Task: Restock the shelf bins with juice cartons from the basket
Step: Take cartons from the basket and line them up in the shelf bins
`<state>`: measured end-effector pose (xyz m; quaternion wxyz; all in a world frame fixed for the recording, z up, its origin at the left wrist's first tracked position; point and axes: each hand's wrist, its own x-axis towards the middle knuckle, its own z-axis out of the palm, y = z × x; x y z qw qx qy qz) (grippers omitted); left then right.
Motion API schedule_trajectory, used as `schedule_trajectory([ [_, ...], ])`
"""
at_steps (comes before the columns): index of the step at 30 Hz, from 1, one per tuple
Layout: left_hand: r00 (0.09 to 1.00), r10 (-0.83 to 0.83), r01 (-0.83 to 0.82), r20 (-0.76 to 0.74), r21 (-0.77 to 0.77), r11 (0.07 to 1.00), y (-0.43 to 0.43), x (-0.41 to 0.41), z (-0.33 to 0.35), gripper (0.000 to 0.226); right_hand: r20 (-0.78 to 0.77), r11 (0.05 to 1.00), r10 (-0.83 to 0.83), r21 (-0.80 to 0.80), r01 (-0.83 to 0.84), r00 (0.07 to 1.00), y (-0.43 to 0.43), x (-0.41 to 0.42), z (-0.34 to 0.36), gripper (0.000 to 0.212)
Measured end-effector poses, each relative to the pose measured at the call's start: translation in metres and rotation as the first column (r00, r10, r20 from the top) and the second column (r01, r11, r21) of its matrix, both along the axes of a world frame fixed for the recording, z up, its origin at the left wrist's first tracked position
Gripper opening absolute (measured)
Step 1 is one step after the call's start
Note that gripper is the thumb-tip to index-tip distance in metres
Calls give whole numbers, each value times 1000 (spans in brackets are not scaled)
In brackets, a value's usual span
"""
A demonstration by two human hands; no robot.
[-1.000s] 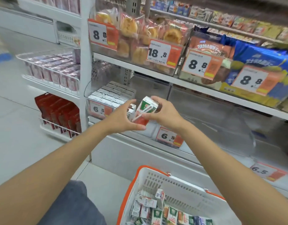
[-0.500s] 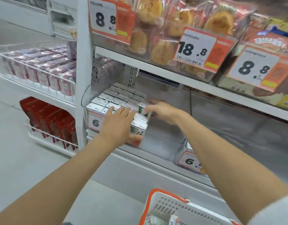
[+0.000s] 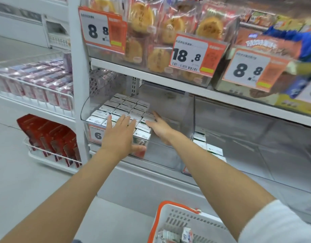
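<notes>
- Head view: I see the left hand (image 3: 119, 135) lying flat on the tops of the front juice cartons (image 3: 126, 106) in the clear bin (image 3: 83, 109). Its fingers are straight and a little spread, and it grips nothing.
- The left thumb reaches down over the front of the bin, across the red-and-white face of the front carton (image 3: 142, 136).
- The right hand (image 3: 159, 128) is inside the same bin, fingers straight and pointing toward the back. It touches the right side of the block of cartons and holds nothing.
- The juice cartons stand upright in tight rows, filling the left part of the bin from its front wall to its back.
- The bin sits under the white shelf board (image 3: 151, 75), hard against the upright post (image 3: 77, 85) at the left end. The left wrist half hides a price tag (image 3: 97, 135) on the bin's front.
- Just to the right, a second bin (image 3: 247, 137) holds a few spare cartons (image 3: 201, 137) near its front left corner.
- The basket (image 3: 157, 218), white with an orange rim, is at the bottom edge of the view below the right forearm. Loose cartons (image 3: 186, 233) lie in it.
- Above the shelf board I can make out wrapped pastries (image 3: 144, 16) behind a tag reading 18.8 (image 3: 188, 56).
- The side rack on the left carries pink cartons (image 3: 37, 85) over red packets (image 3: 46, 135).
</notes>
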<state>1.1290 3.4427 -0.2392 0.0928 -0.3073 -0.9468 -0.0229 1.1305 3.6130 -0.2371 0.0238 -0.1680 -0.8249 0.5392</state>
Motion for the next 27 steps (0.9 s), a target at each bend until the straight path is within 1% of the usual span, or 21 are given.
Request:
schedule_trajectory([
  [2,999,36,-36,8,14,999,2,9,4,102,-44,991,18,130,-12,999,-5,12,5,65],
  [4,998,62,-61,-16,63,996,4,23,6,92,-129,961,22,276,15,991,-4,33,18,58],
  [5,996,71,-65,-48,115,991,4,32,8,82,-179,939,26,341,38,983,-2,49,25,52],
  [7,991,80,-52,-110,238,970,8,53,9,51,-290,907,44,412,83,956,1,88,33,41],
  [8,993,80,-52,-86,289,956,11,67,8,37,-350,902,51,419,107,935,1,110,35,36],
  [9,998,62,-54,-12,340,939,16,81,6,30,-396,899,58,420,125,917,3,133,32,31],
  [11,977,-26,-65,212,409,910,28,114,-8,27,-405,904,56,409,126,913,10,178,18,25],
  [13,917,-108,-63,383,407,911,44,147,-32,26,-301,915,27,392,98,953,28,221,-11,26],
  [15,832,-154,-65,534,370,927,60,181,-66,24,-85,929,-28,365,58,996,55,268,-54,29],
  [17,726,-190,-69,661,345,936,77,212,-104,25,166,944,-61,331,3,984,88,319,-102,29],
  [19,631,-206,-80,747,328,941,91,239,-142,23,352,946,-73,321,-47,933,119,369,-149,28],
  [20,596,-202,-81,777,309,947,98,251,-159,22,415,953,-83,299,-49,906,134,392,-169,28],
  [22,535,-188,-89,824,276,957,108,268,-191,17,492,964,-130,267,-7,861,158,433,-202,23],
  [24,488,-209,-69,847,277,959,115,278,-215,19,534,965,-177,261,38,827,178,464,-228,20],
  [25,463,-218,-51,859,272,961,117,281,-225,21,585,968,-169,248,23,794,185,476,-238,26],
  [27,431,-198,10,880,215,977,121,285,-236,19,732,983,-68,167,-81,678,195,492,-252,44],
])
